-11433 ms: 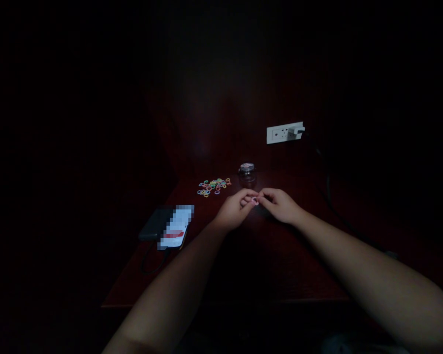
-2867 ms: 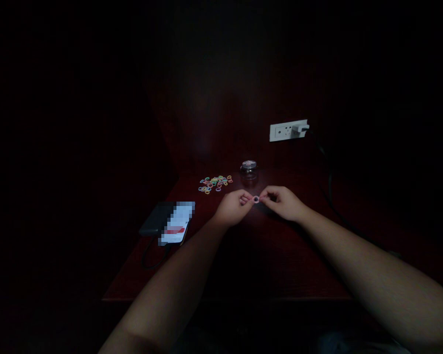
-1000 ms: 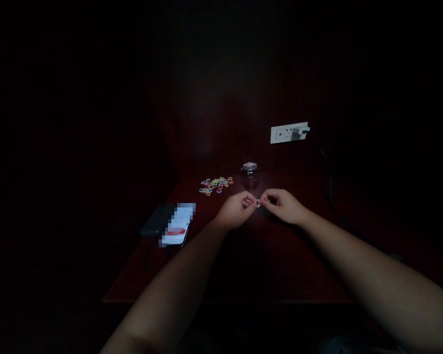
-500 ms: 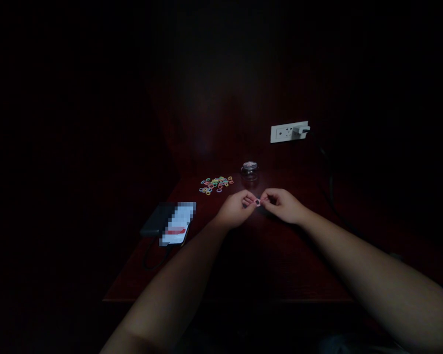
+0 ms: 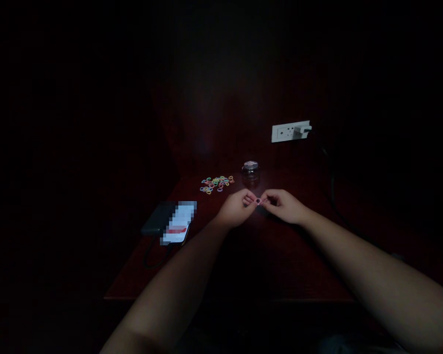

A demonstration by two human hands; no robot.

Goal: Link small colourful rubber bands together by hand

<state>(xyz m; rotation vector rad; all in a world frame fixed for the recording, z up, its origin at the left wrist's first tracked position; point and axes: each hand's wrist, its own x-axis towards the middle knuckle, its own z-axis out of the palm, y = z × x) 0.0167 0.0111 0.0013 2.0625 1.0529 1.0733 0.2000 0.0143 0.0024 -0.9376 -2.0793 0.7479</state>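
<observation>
Wall socket [image 5: 285,132] and table [image 5: 280,265] show a dim indoor room

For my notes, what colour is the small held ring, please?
The small ring looks pale pink in head view.

I've got the jar [image 5: 250,173] dead ahead, just past both hands [image 5: 237,209], blocking the straight lane! Loose bands [image 5: 215,183] crowd the left, leaving a narrow gap beside the jar. The phone [image 5: 179,223] guards my left flank. Between the forearms [image 5: 177,280], open counter [image 5: 273,265]; right of the jar, more room, up to the dark cable [image 5: 332,191].
</observation>
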